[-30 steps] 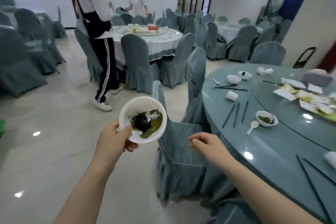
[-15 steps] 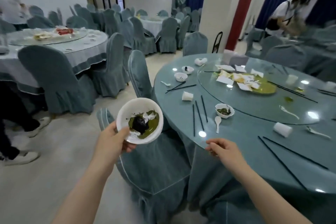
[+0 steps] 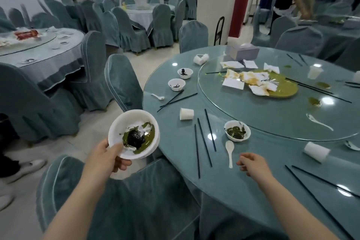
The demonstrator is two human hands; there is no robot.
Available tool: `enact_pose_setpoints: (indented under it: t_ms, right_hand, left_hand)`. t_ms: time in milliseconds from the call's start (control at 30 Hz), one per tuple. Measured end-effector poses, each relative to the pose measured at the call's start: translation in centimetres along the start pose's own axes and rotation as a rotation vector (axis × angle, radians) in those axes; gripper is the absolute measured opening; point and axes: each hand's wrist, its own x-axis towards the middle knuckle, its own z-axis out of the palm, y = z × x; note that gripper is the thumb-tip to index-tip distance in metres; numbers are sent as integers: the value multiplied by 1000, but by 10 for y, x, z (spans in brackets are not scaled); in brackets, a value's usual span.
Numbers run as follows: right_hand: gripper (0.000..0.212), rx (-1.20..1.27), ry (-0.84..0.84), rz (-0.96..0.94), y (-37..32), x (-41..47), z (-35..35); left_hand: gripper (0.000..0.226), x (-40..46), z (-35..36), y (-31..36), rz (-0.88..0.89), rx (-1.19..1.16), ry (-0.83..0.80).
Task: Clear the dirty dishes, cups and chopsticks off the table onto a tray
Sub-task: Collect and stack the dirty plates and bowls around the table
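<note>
While left hand holds it, white bowl, green-smeared, dark lump

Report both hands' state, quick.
Left hand: grips the rim of the dirty white bowl, thumb inside the edge.
Right hand: holds nothing, fingers loosely curled, above the table edge.

No text, label, brand or number can be read anywhere.
</note>
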Motion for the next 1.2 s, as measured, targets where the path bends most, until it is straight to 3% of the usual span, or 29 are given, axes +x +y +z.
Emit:
enact_pose_setpoints:
  t_ms: [267,567,733,1000,1200]
  right_hand:
    - [46,22,98,207,1,118,9]
    - [20,116,180,300,7,172,18]
    - [19,54,263,115,-19,145,16]
    - [20,23,12,-212,-113,41,33]
    - [24,163,-150,-427,-193,-96,73]
  left_hand:
    - [11,77,58,11,-87,10,5]
    - [17,109,89,1,-175,52,-21]
    - [19,110,90,-4,-176,60,-33]
    - [14,89,65,11,-62,-4,-99]
    - [14,57,-2,23,39,-17,-151]
